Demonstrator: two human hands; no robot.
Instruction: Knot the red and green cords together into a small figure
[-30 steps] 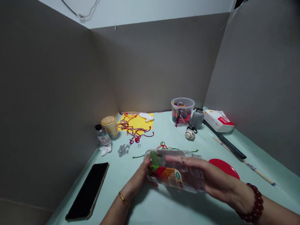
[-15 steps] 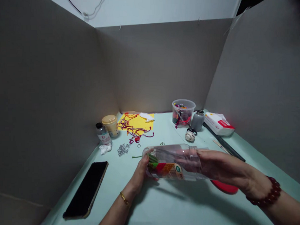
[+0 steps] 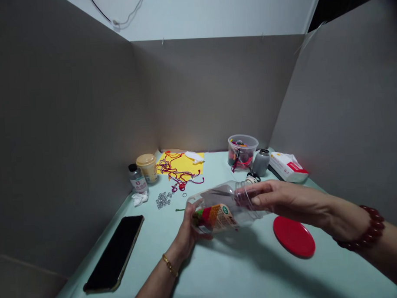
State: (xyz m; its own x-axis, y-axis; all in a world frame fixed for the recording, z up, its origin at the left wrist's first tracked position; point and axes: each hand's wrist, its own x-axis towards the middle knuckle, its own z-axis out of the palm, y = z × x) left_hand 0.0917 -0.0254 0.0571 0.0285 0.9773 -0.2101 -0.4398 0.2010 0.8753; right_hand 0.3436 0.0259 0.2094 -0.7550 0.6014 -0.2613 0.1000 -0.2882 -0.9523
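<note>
Clear plastic bottle with orange-green label, tilted above pale mint tabletop, centre; left hand curled closed round labelled end; right hand fingers wrapped round unlabelled part, two-handed hold steadying bottle.

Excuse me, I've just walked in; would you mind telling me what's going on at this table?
A person is holding a clear plastic bottle on its side, slightly tilted, in both hands above a pale green table covering. The left hand cups the labelled end, and the right hand wraps around the other end. Nearby lie a red disc, a black smartphone, a cluster of small metal rings, and red and purple cords on yellow paper.
</note>
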